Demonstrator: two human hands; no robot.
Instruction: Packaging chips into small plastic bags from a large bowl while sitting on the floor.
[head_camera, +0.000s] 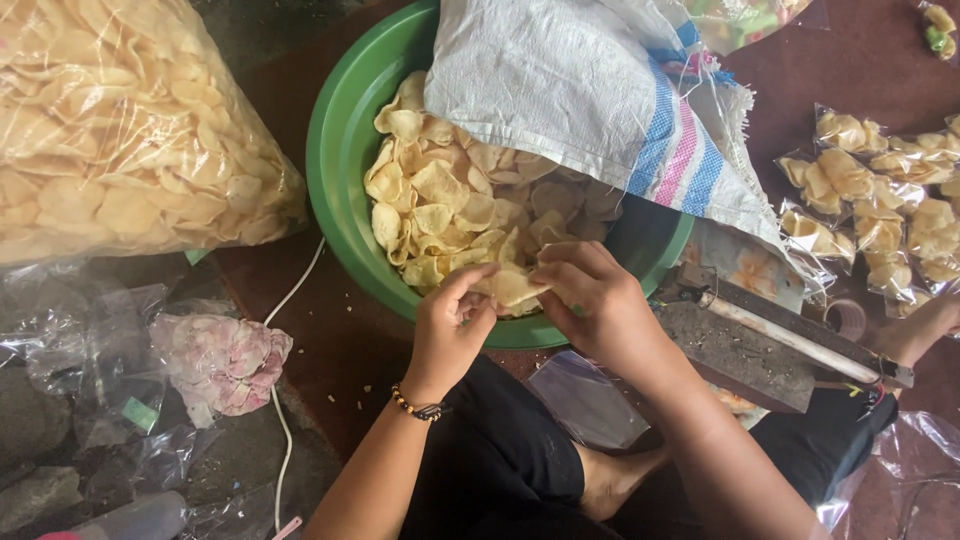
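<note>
A green basin (335, 150) on the floor holds a heap of pale yellow crackers (450, 205). My left hand (450, 325) and my right hand (590, 300) meet over the basin's near rim, both gripping a small stack of crackers (512, 287) between the fingertips. A beaded bracelet (415, 405) circles my left wrist. A white woven sack (560, 85) with blue and pink stripes droops over the basin's far right side and hides part of the crackers.
A big clear bag of crackers (120, 120) lies at upper left. Small sealed cracker packets (880, 210) lie at right. A heat sealer bar (780, 335) sits by my right knee. Empty plastic bags (90, 340), a pink cracker bag (220, 360) and a white cord (285, 300) lie at left.
</note>
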